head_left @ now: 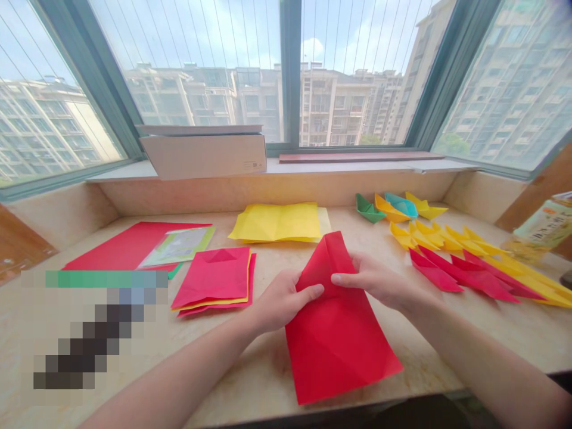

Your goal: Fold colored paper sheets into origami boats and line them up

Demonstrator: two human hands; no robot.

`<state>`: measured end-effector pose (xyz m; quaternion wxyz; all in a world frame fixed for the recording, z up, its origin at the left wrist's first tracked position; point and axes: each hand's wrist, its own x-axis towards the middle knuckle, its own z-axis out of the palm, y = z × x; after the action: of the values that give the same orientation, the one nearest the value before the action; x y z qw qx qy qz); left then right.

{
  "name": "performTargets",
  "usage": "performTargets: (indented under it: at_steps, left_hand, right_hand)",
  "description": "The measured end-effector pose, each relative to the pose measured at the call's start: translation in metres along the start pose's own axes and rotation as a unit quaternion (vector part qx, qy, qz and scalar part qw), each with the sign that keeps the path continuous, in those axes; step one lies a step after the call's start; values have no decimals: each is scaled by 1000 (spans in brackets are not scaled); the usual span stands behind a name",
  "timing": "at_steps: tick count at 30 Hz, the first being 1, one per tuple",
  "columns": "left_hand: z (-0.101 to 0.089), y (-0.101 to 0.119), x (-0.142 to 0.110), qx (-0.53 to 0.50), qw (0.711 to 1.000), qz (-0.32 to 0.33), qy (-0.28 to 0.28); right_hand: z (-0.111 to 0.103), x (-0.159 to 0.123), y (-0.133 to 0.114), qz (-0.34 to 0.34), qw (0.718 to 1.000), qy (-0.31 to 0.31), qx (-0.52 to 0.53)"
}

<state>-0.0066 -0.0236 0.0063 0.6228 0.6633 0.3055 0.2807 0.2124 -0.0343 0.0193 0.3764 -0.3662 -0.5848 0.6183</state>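
Both hands hold a sheet of red paper, tilted up over the front of the counter. Its far end is partly folded in, and crease lines run across its surface. My left hand grips the left edge, thumb lying on top and fingers hidden beneath. On the opposite edge, my right hand pinches the paper the same way, its thumb near the fold. Left of my hands lies a stack of folded red and yellow paper. Yellow sheets rest just beyond the held paper.
Folded paper boats stand at the right: a green one, several yellow ones and red ones. A plastic bottle stands at the far right. Large red paper lies at the left under a clear packet. A white box sits on the sill.
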Motion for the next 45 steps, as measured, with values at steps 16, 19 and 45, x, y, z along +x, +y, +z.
performTargets:
  at_steps: [16, 19, 45]
  left_hand:
    - [9, 2, -2, 154, 987, 26, 47]
    - [8, -3, 2, 171, 975, 60, 130]
    - [12, -3, 0, 76, 989, 73, 105]
  right_hand:
    - [11, -3, 8, 6, 998, 55, -31]
    - [18, -3, 10, -2, 995, 33, -94]
    - [20, -6, 17, 46, 996, -64, -33]
